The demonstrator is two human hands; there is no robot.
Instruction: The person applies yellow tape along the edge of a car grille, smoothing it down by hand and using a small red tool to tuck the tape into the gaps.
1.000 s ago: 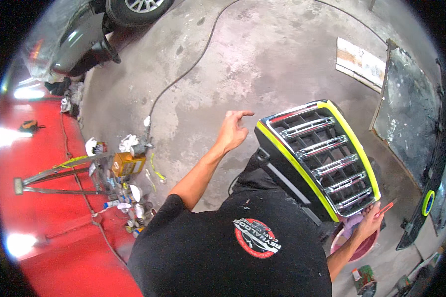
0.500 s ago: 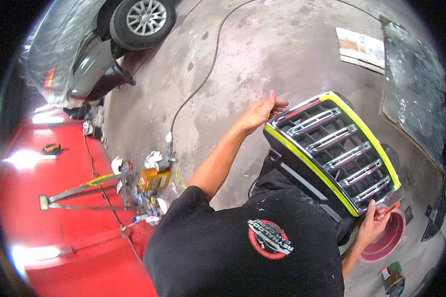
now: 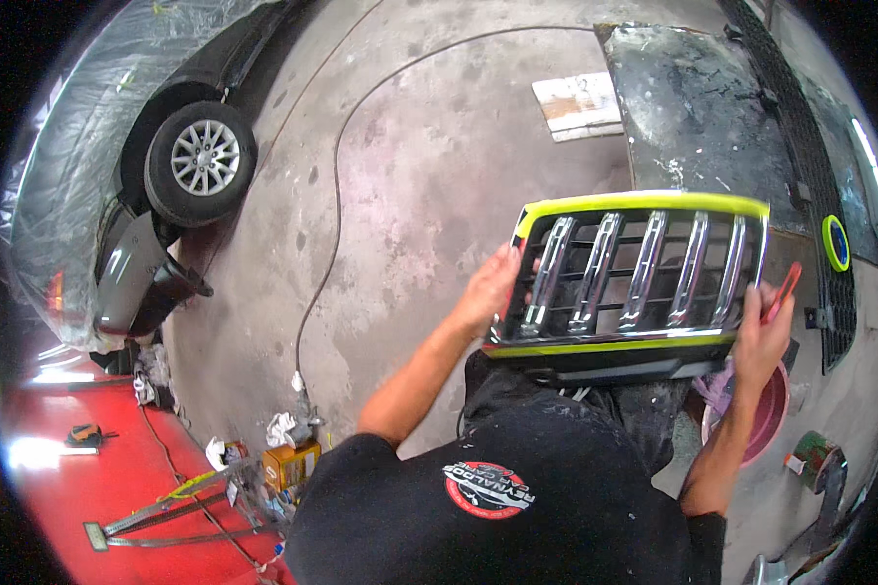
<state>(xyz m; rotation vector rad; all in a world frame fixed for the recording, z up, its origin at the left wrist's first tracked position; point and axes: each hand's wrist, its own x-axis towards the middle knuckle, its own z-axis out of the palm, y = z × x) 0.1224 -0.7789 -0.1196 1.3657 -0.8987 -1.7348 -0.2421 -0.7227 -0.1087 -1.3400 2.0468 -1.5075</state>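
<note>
A car grille (image 3: 647, 268) with chrome slats and yellow-green masking tape along its long edges is held up in front of me. My left hand (image 3: 490, 291) grips its left short edge. At the opposite end my right hand (image 3: 763, 336) has its thumb on the chrome frame and also holds a slim orange-red tool (image 3: 790, 286), which looks like a craft knife. The tool sticks up past the fingers, outside the grille. Black plastic shows under the lower taped edge.
A pink bucket (image 3: 773, 414) stands under my right forearm, with a green can (image 3: 816, 458) nearby. Dark panels (image 3: 693, 107) lie far right. A cable (image 3: 339, 185) crosses the floor. At left are a plastic-covered car with a wheel (image 3: 205, 156) and a red surface (image 3: 49, 478).
The grille has turned from a steep tilt to nearly level. My left hand, partly spread at its corner before, now grips its left edge. My right hand has risen with the orange tool.
</note>
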